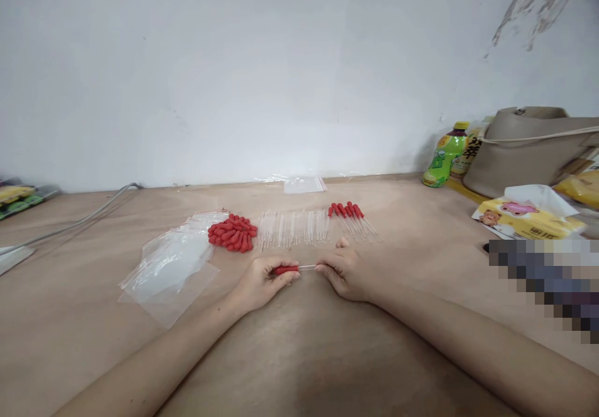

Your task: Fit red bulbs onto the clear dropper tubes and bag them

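Observation:
My left hand (pixel 266 279) pinches a red rubber dropper bulb (pixel 286 269). A thin clear glass tube (pixel 307 268) runs from the bulb's open end to my right hand (pixel 344 273), whose thumb and forefinger are closed on it. Whether the tube sits inside the bulb or only meets its mouth, I cannot tell. Just beyond my hands lies a pile of loose red bulbs (pixel 231 232). Beside it a row of clear glass tubes (pixel 294 228) is spread out. Several droppers with red bulbs fitted (pixel 353 216) lie at the right end of that row.
Clear plastic zip bags (pixel 173 264) fan out at the left, and another bag (pixel 304 185) lies by the wall. A grey cable (pixel 88 217) crosses the far left. At the right stand a green bottle (pixel 447 155), a beige bag (pixel 519 152) and a yellow tissue pack (pixel 528 214).

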A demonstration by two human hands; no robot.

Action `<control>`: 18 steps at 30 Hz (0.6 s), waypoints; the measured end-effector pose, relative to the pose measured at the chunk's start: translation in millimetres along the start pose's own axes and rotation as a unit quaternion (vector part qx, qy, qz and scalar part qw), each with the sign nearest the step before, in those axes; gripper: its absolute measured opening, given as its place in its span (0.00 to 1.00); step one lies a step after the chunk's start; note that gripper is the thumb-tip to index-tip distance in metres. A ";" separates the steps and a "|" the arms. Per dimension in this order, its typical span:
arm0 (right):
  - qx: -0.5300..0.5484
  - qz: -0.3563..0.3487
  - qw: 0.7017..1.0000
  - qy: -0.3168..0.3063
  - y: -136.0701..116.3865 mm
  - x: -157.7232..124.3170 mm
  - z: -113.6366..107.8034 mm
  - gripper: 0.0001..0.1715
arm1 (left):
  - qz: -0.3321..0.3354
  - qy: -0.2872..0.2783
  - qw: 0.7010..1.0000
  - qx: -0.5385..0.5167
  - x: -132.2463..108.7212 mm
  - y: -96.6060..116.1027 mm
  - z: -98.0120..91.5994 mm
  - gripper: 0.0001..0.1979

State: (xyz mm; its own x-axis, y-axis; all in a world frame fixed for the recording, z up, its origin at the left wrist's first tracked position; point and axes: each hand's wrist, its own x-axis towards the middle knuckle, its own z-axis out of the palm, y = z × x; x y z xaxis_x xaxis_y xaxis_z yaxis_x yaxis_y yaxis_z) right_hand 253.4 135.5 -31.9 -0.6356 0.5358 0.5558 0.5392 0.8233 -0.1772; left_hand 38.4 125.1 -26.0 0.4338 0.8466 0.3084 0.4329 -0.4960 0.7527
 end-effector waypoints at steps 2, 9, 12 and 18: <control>0.005 0.005 1.000 -0.002 -1.5 0.4 1.3 0.17 | 0.000 0.002 1.000 -0.002 -0.5 0.1 0.4 0.09; 0.055 0.087 0.994 -0.047 -8.0 5.7 -0.4 0.18 | 0.003 0.006 1.000 -0.022 -0.7 -0.6 2.5 0.09; 0.089 0.121 0.986 -0.068 -8.6 8.0 -0.2 0.18 | 0.010 0.007 1.000 -0.024 -0.9 -0.1 2.3 0.08; 0.099 0.121 0.980 -0.120 -8.8 12.6 -6.5 0.18 | 0.026 -0.007 1.000 -0.011 1.4 0.1 -1.7 0.08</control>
State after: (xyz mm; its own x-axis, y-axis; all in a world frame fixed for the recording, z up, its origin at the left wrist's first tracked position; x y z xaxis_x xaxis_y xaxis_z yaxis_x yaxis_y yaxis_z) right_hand 244.3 133.8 -18.2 -0.6273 0.7287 0.2748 0.5875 0.6744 -0.4474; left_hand 37.7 126.6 -24.5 0.4668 0.8169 0.3389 0.3914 -0.5344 0.7492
